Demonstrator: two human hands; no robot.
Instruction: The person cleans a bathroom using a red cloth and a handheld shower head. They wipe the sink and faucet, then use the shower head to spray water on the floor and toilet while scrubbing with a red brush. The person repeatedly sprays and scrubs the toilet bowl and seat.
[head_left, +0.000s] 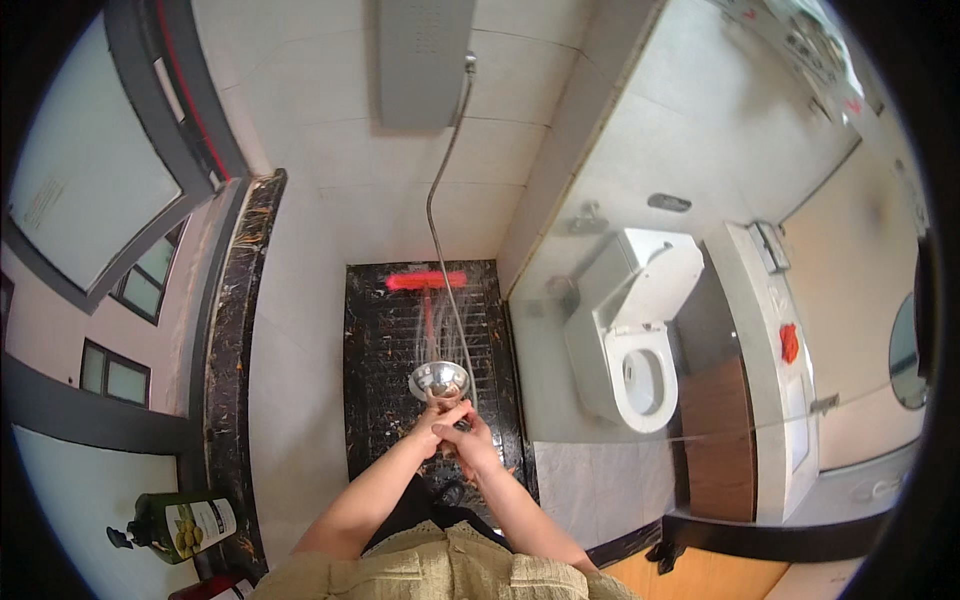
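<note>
A chrome hand-held shower head (441, 381) is in front of me, spraying fine streams of water onto the dark shower floor. My left hand (429, 430) is wrapped around its handle. Close against it, my right hand (472, 441) grips the lower handle, near where the hose joins; the fingers of both hands overlap and hide most of the handle. A metal shower hose (430, 202) hangs from the wall outlet down to my hands. Beyond the spray, a red-headed floor squeegee or broom (426, 280) lies near the back wall, its thin handle pointing towards me.
The black marbled floor (361, 337) is grooved and wet. A glass partition separates the white toilet (646, 382), its lid raised, at right. A green pump bottle (187, 525) stands on the dark window ledge (229, 360). A grey panel (424, 67) is on the wall.
</note>
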